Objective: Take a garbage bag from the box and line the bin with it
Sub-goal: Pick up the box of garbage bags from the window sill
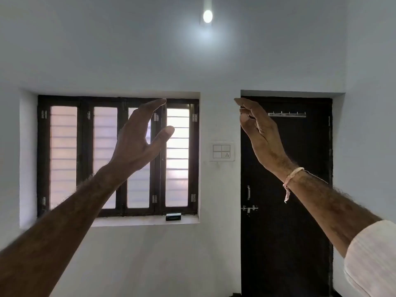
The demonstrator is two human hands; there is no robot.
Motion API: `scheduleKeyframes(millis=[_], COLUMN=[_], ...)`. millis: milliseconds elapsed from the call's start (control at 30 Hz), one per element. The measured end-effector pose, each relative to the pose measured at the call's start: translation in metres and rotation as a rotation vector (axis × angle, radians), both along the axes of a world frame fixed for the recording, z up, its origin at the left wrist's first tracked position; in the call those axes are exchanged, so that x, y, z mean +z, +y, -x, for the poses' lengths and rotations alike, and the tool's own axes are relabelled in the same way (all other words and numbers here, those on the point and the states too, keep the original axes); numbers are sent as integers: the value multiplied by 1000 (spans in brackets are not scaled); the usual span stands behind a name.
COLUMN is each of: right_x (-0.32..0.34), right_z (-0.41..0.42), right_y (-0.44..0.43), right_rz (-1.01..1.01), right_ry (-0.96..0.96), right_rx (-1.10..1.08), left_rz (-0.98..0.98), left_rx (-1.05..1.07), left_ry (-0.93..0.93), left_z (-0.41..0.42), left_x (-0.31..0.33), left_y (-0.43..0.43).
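Holds 2 hands up, well apart: left hand before window, fingers straight, thumb spread, empty; right hand before door, fingers loosely bent, empty. Small box on sill.

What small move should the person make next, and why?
Probably lower the left hand toward the small box on the window sill, which may hold the bags. Both it and the right hand are raised, open and empty, and no bin shows in view.

Door bottom cropped; window partly hidden (behind left hand).
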State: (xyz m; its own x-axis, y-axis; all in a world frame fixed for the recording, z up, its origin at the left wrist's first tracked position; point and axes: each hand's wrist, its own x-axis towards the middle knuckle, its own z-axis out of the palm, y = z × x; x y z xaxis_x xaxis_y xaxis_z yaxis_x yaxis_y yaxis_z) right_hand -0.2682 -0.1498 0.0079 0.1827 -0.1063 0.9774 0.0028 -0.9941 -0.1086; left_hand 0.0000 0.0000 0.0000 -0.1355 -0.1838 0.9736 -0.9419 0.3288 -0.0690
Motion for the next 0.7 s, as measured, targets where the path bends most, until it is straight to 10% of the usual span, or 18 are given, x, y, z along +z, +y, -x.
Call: scheduleKeyframes(millis=[700], right_x=[-124], right_z=[-160], right_y=[-208], right_rz=[-213], right_ry=[99], right_rx=[-14], left_rz=[-228], left_rx=[11], left_ry=[215], left_z=[-149], left_x=[-120], left_y=[-211])
